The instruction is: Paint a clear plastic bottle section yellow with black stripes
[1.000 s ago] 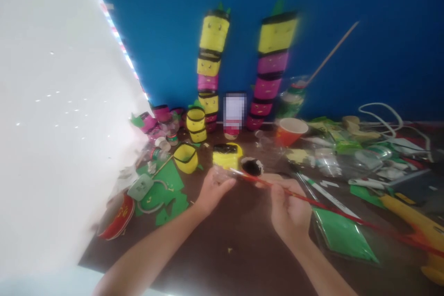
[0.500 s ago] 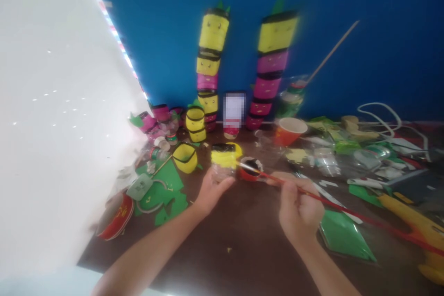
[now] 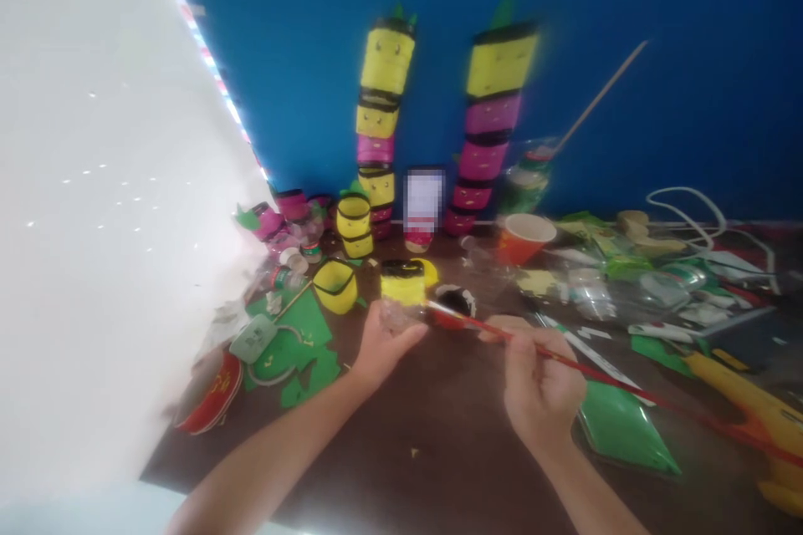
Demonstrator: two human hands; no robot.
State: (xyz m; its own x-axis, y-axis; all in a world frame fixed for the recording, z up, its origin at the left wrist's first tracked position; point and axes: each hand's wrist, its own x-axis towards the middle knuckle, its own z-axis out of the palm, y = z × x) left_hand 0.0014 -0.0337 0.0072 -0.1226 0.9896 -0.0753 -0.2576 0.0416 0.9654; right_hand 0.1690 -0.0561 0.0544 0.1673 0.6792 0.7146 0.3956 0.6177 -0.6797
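Note:
My left hand [image 3: 386, 343] is closed around the clear lower part of a small plastic bottle piece [image 3: 402, 291], painted yellow with a black band at its top. A long red-handled paintbrush [image 3: 495, 330] is pinched in my right hand [image 3: 536, 372]. Its pale bristles point left at the yellow paint; I cannot tell whether they touch it. Just behind the brush stands a small red cup with dark paint inside [image 3: 452, 311]. A bright yellow round thing [image 3: 427, 272] shows partly behind the bottle piece.
Painted bottle towers, one left [image 3: 386, 58] and one right [image 3: 498, 71], stand against the blue wall. Green paper [image 3: 310, 372] and a red tub [image 3: 210, 393] lie left. To the right are a paper cup [image 3: 525, 238], a green packet [image 3: 627, 426] and a yellow glue gun [image 3: 746, 401].
The brush tip has dropped slightly along the side of the bottle piece. My left hand has turned the piece a little; both hands keep their hold.

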